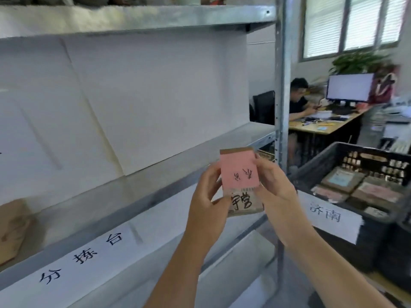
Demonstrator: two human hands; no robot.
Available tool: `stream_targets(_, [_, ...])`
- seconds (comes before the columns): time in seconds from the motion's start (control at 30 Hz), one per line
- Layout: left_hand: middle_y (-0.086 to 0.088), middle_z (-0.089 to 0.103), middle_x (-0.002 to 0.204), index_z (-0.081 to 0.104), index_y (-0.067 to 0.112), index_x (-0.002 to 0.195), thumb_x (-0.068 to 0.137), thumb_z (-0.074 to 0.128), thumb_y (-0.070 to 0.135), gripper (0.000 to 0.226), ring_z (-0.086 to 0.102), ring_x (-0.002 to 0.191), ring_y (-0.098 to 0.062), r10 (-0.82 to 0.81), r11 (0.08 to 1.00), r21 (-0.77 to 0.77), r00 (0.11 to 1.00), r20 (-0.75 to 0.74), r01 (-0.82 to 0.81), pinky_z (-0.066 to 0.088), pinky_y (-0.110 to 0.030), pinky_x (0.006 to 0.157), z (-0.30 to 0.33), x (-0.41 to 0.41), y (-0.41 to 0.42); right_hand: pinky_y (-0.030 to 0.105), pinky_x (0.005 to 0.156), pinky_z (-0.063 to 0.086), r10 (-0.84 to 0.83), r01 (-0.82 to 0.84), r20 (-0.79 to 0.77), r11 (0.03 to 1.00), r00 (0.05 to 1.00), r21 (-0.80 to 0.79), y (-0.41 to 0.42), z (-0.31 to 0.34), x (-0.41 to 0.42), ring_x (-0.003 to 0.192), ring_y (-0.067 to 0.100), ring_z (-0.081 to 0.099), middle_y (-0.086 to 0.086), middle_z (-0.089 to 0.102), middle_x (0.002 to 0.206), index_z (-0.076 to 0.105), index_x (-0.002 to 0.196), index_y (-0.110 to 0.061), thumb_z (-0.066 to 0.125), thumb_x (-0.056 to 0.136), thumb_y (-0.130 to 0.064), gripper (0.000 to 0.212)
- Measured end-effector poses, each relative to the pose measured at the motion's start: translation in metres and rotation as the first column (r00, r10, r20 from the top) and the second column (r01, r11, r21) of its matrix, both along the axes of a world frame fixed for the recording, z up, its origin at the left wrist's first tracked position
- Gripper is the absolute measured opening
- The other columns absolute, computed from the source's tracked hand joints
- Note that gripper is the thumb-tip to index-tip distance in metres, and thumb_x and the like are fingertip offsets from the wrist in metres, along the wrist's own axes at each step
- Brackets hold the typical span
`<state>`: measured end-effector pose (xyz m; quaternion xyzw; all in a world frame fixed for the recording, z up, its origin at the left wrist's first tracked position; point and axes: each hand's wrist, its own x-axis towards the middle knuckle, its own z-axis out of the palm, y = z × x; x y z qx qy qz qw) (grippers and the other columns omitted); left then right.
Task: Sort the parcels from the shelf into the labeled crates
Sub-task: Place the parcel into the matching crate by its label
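I hold a small brown parcel [241,181] upright in front of the metal shelf [138,187]. A pink handwritten label covers its upper part and black characters show on its lower part. My left hand [209,192] grips its left edge with curled fingers. My right hand [273,185] pinches its right edge. A dark crate [322,161] with a white paper label stands at the right and holds several flat parcels. Another brown parcel [13,227] lies on the shelf at the far left.
A white paper strip [89,254] with black characters hangs on the shelf's front edge. The shelf's upright post [281,85] stands just right of the parcel. Behind it a person [299,103] sits at a desk with a monitor [350,87].
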<state>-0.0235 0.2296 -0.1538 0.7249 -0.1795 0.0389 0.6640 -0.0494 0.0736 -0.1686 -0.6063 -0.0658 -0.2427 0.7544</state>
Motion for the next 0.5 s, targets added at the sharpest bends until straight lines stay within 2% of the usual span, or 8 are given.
stream_targets(0.1, [0.034,0.069,0.129,0.051,0.052,0.137,0.099,0.064,-0.007,0.071,0.061,0.128,0.007,-0.076,0.997,-0.006,0.997,-0.029,0.076,0.064,-0.026,0.086,-0.005,0.009,-0.062,0.037,0.105,0.054,-0.063,0.063,0.000,0.998,0.998,-0.028,-0.063,-0.006,-0.013,0.131,0.005,0.059,-0.012,0.066,0.137,0.054,0.141,-0.029,0.052,0.102,0.007,0.053])
stream_targets(0.17, [0.041,0.068,0.122,0.051,0.053,0.134,0.099,0.065,-0.007,0.071,0.062,0.122,0.013,-0.121,0.993,-0.006,0.991,-0.049,0.121,0.062,-0.020,0.079,-0.011,0.012,-0.105,0.041,0.108,0.050,-0.094,0.093,-0.018,0.995,0.995,-0.038,-0.108,-0.011,-0.019,0.132,0.004,0.058,-0.016,0.066,0.136,0.053,0.142,-0.032,0.053,0.102,0.008,0.056])
stream_targets(0.23, [0.044,0.068,0.118,0.052,0.054,0.131,0.098,0.063,-0.010,0.073,0.063,0.120,0.014,-0.153,0.988,0.013,0.987,-0.048,0.154,0.060,-0.017,0.079,-0.017,0.011,-0.149,0.041,0.108,0.049,-0.110,0.110,-0.014,0.993,0.994,-0.034,-0.150,-0.017,-0.024,0.134,0.007,0.057,-0.014,0.065,0.138,0.052,0.142,-0.032,0.055,0.101,0.004,0.055])
stream_targets(0.3, [0.039,0.070,0.123,0.055,0.052,0.133,0.096,0.061,-0.014,0.075,0.064,0.123,0.010,-0.171,0.985,0.026,0.984,-0.052,0.173,0.061,-0.024,0.090,-0.023,0.008,-0.193,0.036,0.107,0.050,-0.132,0.131,-0.013,0.991,0.991,-0.033,-0.191,-0.022,-0.032,0.136,0.010,0.056,-0.011,0.065,0.140,0.052,0.144,-0.030,0.055,0.099,0.004,0.057])
stream_targets(0.37, [0.031,0.071,0.129,0.057,0.045,0.139,0.096,0.061,-0.013,0.073,0.064,0.125,0.005,-0.188,0.981,0.024,0.979,-0.073,0.190,0.061,-0.034,0.099,-0.027,0.006,-0.235,0.026,0.098,0.054,-0.157,0.155,-0.044,0.987,0.987,-0.038,-0.230,-0.025,-0.040,0.131,0.005,0.059,-0.011,0.067,0.136,0.050,0.145,-0.028,0.049,0.099,0.014,0.062])
stream_targets(0.43, [0.025,0.071,0.132,0.058,0.039,0.144,0.097,0.061,-0.011,0.069,0.065,0.125,0.002,-0.216,0.976,0.009,0.970,-0.112,0.218,0.062,-0.042,0.102,-0.029,0.003,-0.273,0.018,0.091,0.054,-0.184,0.180,-0.083,0.982,0.979,-0.050,-0.264,-0.028,-0.049,0.126,0.001,0.061,-0.007,0.066,0.138,0.047,0.149,-0.023,0.045,0.098,0.020,0.067])
stream_targets(0.5, [0.022,0.072,0.132,0.060,0.037,0.142,0.099,0.057,-0.011,0.064,0.067,0.124,-0.001,-0.238,0.971,-0.018,0.962,-0.136,0.238,0.062,-0.042,0.102,-0.031,0.001,-0.307,0.017,0.092,0.053,-0.240,0.226,-0.134,0.968,0.961,-0.110,-0.293,-0.032,-0.056,0.126,-0.003,0.058,-0.004,0.055,0.150,0.043,0.153,-0.027,0.047,0.099,0.018,0.070])
